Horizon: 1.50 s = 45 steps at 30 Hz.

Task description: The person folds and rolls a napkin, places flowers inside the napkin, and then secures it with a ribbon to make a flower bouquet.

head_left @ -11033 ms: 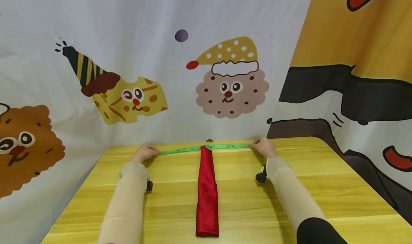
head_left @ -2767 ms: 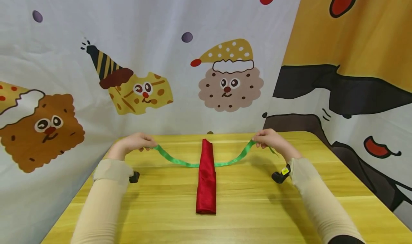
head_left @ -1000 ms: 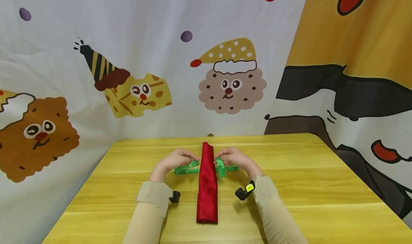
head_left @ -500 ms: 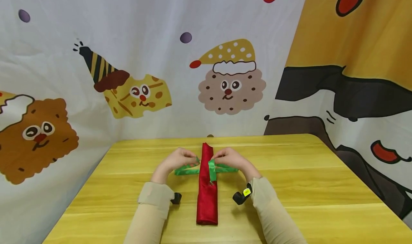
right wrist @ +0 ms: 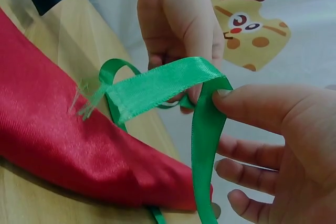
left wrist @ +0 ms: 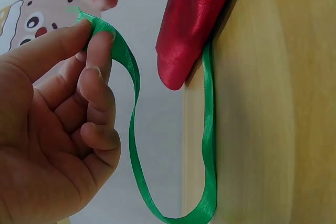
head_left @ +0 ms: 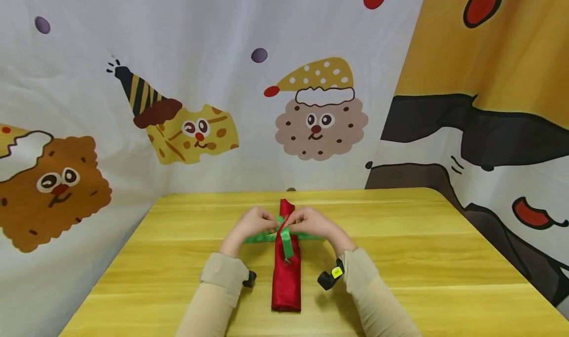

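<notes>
A folded strip of shiny red cloth lies lengthwise on the table. A green ribbon passes beneath it, and both ends are raised above the cloth. In the left wrist view, my left hand pinches one ribbon end between thumb and index finger, the other fingers loosely curled. My right hand pinches the ribbon near its other end, whose frayed tip hangs over the cloth. In the head view my left hand and right hand almost meet above the cloth.
The wooden table extends to both sides of the cloth. Behind it hangs a curtain printed with cartoon biscuits and cheese. A small black wrist camera sits at my right cuff.
Earlier my hands were wide apart with the ribbon stretched across. The ribbon then slid under the red cloth, and both hands have come inward with its ends, now meeting over the cloth.
</notes>
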Each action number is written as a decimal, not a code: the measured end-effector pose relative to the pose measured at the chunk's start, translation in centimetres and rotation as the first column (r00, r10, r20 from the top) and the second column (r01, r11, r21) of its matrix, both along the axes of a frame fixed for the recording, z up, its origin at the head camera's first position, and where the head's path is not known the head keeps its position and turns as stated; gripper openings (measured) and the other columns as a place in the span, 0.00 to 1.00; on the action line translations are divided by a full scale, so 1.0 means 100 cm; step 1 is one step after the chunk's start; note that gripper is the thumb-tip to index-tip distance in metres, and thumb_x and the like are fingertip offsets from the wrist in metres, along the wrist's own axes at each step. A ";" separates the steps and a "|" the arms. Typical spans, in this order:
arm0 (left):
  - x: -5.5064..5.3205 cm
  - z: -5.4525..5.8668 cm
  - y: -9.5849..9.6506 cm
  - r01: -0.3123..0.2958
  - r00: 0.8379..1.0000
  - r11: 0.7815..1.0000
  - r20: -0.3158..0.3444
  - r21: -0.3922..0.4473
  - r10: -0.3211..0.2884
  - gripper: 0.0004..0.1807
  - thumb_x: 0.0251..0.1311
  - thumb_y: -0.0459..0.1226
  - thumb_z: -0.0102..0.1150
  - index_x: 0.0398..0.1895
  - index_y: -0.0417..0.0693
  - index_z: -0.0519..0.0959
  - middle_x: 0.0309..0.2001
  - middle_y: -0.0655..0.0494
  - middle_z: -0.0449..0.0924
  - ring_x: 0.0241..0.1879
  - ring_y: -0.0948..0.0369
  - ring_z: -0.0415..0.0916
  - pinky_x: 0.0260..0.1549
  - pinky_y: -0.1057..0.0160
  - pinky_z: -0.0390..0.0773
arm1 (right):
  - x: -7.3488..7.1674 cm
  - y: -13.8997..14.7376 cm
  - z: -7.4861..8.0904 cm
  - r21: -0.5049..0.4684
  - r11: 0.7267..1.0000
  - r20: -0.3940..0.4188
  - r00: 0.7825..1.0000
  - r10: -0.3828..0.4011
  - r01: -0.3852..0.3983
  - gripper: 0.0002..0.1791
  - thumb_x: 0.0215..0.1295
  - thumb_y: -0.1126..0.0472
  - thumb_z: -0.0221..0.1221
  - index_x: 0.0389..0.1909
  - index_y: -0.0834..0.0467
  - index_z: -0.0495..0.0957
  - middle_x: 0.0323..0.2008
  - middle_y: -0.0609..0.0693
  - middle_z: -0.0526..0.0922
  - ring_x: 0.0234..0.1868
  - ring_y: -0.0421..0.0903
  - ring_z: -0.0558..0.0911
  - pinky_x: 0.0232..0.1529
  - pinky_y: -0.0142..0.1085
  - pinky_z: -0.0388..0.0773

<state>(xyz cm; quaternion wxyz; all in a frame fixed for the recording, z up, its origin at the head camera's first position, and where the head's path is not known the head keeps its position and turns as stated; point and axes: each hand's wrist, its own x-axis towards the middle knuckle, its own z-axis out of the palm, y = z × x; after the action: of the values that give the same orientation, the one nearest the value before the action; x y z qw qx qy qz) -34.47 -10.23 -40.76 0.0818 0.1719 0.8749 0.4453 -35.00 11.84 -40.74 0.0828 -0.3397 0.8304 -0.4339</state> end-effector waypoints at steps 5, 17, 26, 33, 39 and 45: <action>0.003 -0.005 0.002 0.023 1.000 1.000 0.000 -0.008 -0.023 0.12 0.63 0.40 0.62 0.24 0.43 0.85 0.24 0.52 0.82 0.24 0.50 0.74 0.21 0.65 0.68 | 0.004 -0.003 -0.001 0.003 1.000 0.006 1.000 0.008 -0.008 0.08 0.64 0.67 0.60 0.35 0.56 0.87 0.39 0.46 0.82 0.36 0.42 0.76 0.37 0.35 0.75; 0.001 -0.001 0.008 0.095 0.995 0.995 -0.034 -0.015 -0.096 0.08 0.63 0.34 0.59 0.30 0.44 0.86 0.24 0.56 0.81 0.22 0.62 0.70 0.25 0.65 0.71 | 0.002 -0.001 -0.003 -0.002 0.995 -0.004 0.995 -0.101 0.101 0.07 0.64 0.62 0.61 0.36 0.56 0.87 0.34 0.46 0.85 0.28 0.41 0.74 0.33 0.36 0.74; 0.001 -0.001 0.012 0.163 0.986 0.986 -0.052 0.038 -0.161 0.09 0.60 0.30 0.59 0.42 0.40 0.75 0.22 0.58 0.68 0.20 0.62 0.63 0.23 0.65 0.66 | -0.001 0.002 -0.008 -0.020 0.985 0.048 0.984 -0.170 0.171 0.09 0.64 0.64 0.59 0.36 0.57 0.87 0.29 0.51 0.84 0.18 0.39 0.63 0.25 0.33 0.65; 0.001 0.001 0.014 0.248 0.965 0.966 -0.106 0.076 -0.239 0.17 0.57 0.25 0.58 0.49 0.38 0.68 0.20 0.57 0.58 0.19 0.62 0.56 0.22 0.65 0.62 | -0.002 0.003 -0.012 -0.058 0.979 0.082 0.978 -0.189 0.194 0.09 0.64 0.65 0.58 0.37 0.59 0.87 0.32 0.49 0.85 0.21 0.39 0.66 0.28 0.32 0.68; 0.003 0.003 0.017 0.270 0.957 0.950 -0.154 0.155 -0.247 0.11 0.61 0.27 0.57 0.44 0.47 0.75 0.21 0.53 0.65 0.19 0.62 0.60 0.22 0.65 0.65 | -0.004 0.005 -0.011 -0.077 0.973 0.087 0.973 -0.213 0.220 0.11 0.64 0.65 0.56 0.40 0.62 0.86 0.26 0.53 0.82 0.20 0.39 0.64 0.25 0.31 0.64; 0.006 0.005 0.016 0.147 0.978 0.979 -0.168 0.141 -0.123 0.17 0.66 0.43 0.59 0.53 0.46 0.78 0.29 0.53 0.75 0.27 0.58 0.70 0.27 0.63 0.70 | -0.003 0.007 -0.008 -0.067 0.972 0.075 0.973 -0.219 0.224 0.11 0.64 0.62 0.59 0.42 0.62 0.86 0.37 0.51 0.85 0.31 0.41 0.76 0.35 0.37 0.76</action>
<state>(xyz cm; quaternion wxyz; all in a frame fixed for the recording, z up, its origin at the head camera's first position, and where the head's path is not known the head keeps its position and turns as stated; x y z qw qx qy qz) -33.83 -8.59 -40.21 0.0287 0.2717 0.8282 0.4894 -35.28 12.54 -41.59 0.0489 -0.2329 0.8430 -0.4825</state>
